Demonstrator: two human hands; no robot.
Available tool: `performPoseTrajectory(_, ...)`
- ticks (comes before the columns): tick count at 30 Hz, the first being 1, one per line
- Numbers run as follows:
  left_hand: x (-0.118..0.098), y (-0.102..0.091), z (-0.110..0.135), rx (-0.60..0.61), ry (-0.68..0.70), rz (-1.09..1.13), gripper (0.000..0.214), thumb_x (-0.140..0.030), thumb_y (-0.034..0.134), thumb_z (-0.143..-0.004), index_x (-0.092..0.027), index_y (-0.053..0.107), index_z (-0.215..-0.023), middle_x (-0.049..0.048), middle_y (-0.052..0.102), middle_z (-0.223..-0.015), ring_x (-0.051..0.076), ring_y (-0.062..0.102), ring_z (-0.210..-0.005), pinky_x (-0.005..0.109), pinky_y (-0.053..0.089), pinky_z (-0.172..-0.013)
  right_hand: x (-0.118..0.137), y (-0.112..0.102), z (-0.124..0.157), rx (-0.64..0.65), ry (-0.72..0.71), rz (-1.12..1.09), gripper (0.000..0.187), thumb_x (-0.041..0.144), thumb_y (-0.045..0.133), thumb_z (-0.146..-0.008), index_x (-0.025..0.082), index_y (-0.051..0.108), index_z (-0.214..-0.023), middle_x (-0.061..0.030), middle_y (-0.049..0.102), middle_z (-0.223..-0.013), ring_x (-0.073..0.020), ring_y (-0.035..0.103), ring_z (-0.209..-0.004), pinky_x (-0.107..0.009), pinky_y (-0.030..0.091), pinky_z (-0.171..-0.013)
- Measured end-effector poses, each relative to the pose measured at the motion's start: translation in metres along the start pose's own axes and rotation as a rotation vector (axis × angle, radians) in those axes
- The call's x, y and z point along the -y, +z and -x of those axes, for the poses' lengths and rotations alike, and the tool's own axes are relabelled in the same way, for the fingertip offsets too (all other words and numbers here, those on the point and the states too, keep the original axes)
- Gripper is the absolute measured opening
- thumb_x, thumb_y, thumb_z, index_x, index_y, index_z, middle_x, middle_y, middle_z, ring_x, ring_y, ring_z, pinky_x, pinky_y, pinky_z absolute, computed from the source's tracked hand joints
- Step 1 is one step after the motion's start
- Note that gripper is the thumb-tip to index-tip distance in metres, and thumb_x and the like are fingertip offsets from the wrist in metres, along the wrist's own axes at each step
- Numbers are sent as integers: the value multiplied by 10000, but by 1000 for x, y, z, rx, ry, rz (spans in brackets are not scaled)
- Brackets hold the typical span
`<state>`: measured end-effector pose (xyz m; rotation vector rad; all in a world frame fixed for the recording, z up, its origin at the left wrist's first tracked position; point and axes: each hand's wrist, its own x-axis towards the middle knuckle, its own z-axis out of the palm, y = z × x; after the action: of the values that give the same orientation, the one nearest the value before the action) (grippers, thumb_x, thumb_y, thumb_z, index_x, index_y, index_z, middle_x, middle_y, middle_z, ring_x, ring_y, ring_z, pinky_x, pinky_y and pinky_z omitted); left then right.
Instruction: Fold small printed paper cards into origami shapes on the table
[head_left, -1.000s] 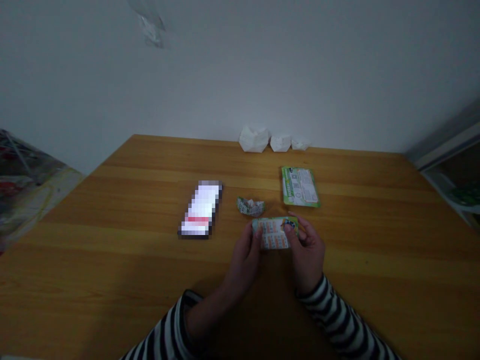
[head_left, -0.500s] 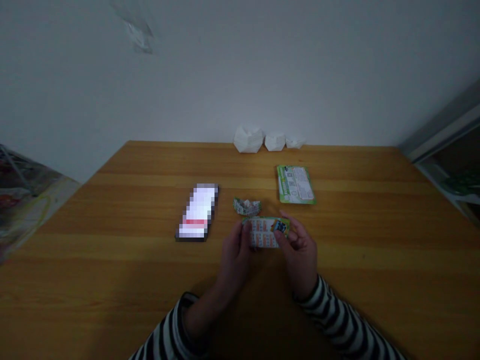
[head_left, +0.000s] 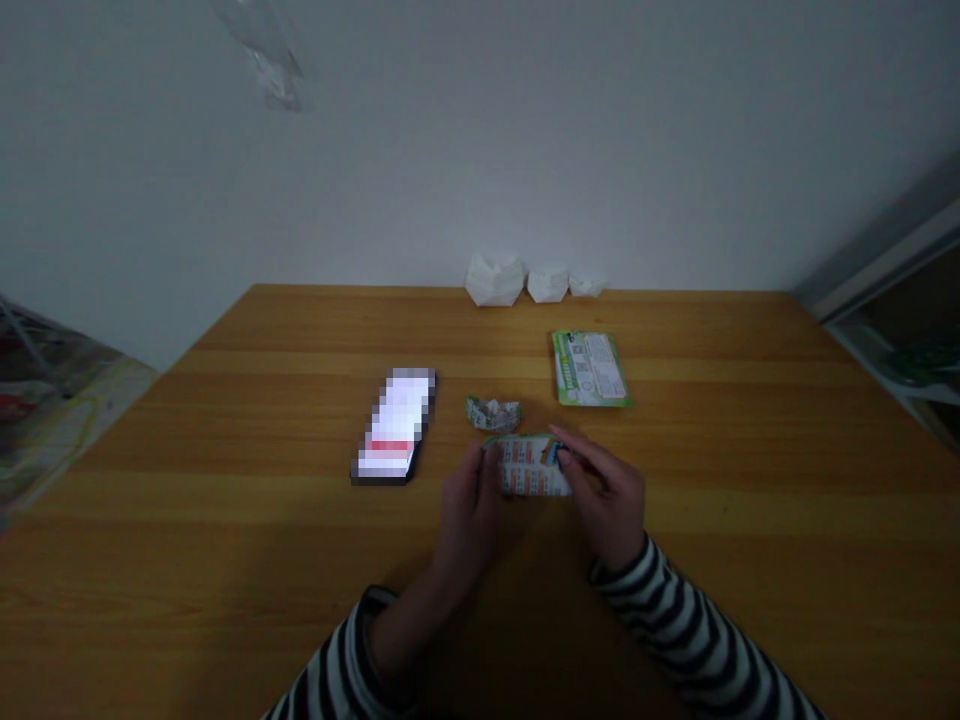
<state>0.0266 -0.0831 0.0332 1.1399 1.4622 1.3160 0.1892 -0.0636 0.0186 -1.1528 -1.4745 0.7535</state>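
In the head view, the left hand (head_left: 469,508) pinches the left end of a printed packet (head_left: 529,468) over the worktop (head_left: 750,420), well in from its far edge. The right hand (head_left: 613,500) grips the packet's upper right corner between thumb and finger; a crumpled wrapper (head_left: 495,417) lies just beyond.

Nothing legible on held packet (head_left: 525,470) or farther packet (head_left: 591,370)

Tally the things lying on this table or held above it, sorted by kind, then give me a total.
Phone: 1
White paper pieces: 3
Crumpled wrapper: 1
Flat green-edged packet: 1
Held printed packet or card: 1
Total: 7
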Motion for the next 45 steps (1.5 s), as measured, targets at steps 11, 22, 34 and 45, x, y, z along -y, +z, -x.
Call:
performPoseTrajectory(11,3,2,-3,13,-54,22,389,-523,512,-935,-186,526,-740,-1,528,-673,143,488,-622,256,403,-564,-11,0,-2,39,104,-64,193,285,650,-906,229,764,-1052,-55,797,-946,-178,756,-791,-288,608,-715)
performPoseTrajectory(22,2,0,-6,-24,-96,18,369,-494,513,-937,-170,577,-771,14,577,-661,139,518,-582,239,411,-522,-5,6,-7,307,487,-435,420,502,737,-805,185,637,-1062,11,706,-635,-149,663,-522,-234,526,-470)
performPoseTrajectory(34,1,-16,-27,129,-46,-37,312,-425,608,-885,-168,694,-1040,40,714,-763,172,645,-652,249,490,-572,-7,-4,-13,629,633,-374,549,730,580,-796,183,554,-757,57,539,-416,-71,423,-291,-161,292,-294)
performPoseTrajectory(45,-1,-14,-28,36,-106,128,631,-752,431,-862,-160,627,-961,-16,589,-546,123,515,-433,225,388,-431,-7,-4,-17,430,564,-316,610,767,585,-766,193,523,-569,42,473,-361,-66,361,-285,-187,241,-305)
